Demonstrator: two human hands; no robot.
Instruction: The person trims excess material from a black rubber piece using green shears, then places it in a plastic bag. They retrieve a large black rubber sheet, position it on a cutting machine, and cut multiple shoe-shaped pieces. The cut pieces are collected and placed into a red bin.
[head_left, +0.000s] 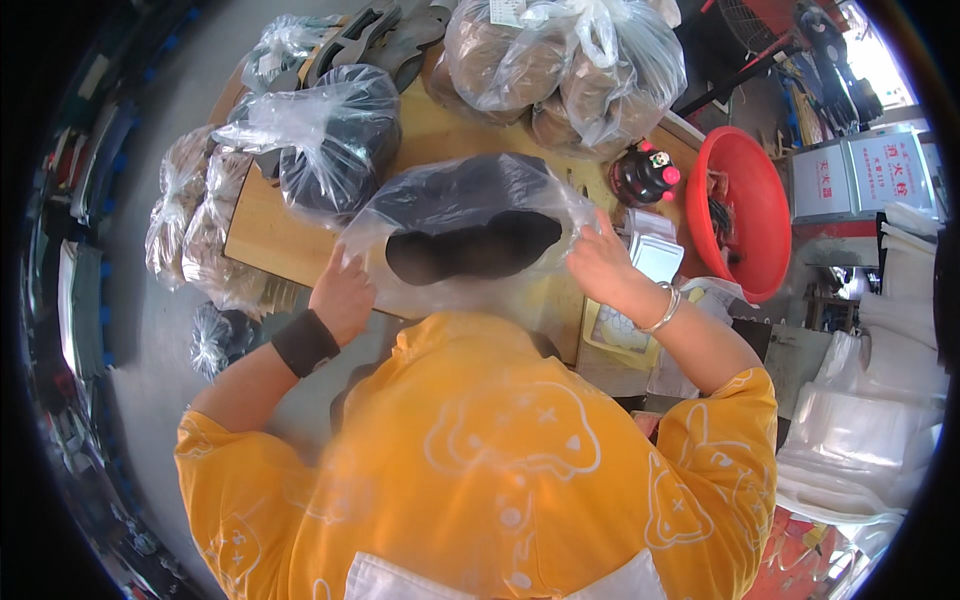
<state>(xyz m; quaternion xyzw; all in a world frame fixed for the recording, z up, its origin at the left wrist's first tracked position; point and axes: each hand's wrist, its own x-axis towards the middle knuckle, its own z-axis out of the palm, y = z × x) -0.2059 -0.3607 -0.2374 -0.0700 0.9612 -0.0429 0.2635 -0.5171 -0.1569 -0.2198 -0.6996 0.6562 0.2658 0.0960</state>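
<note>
In front of me, over the near edge of a wooden table (290, 235), is a clear plastic bag (370, 225) with black, flat, rounded pieces (475, 250) in it. Its near side spreads wide between my hands. My left hand (343, 298) pinches the bag's left edge, fingers pressed together. On the opposite edge, my right hand (603, 262) grips the film the same way. What exactly the black pieces are, I cannot tell. A tied clear bag of dark pieces (340, 150) stands just beyond my left hand.
Large clear bags of brown pieces (570, 75) fill the table's far side. To the right are a dark bottle with a pink cap (643, 175), a red basin (770, 220) and a yellow pad (618, 335). More filled bags (195, 220) hang by the left edge.
</note>
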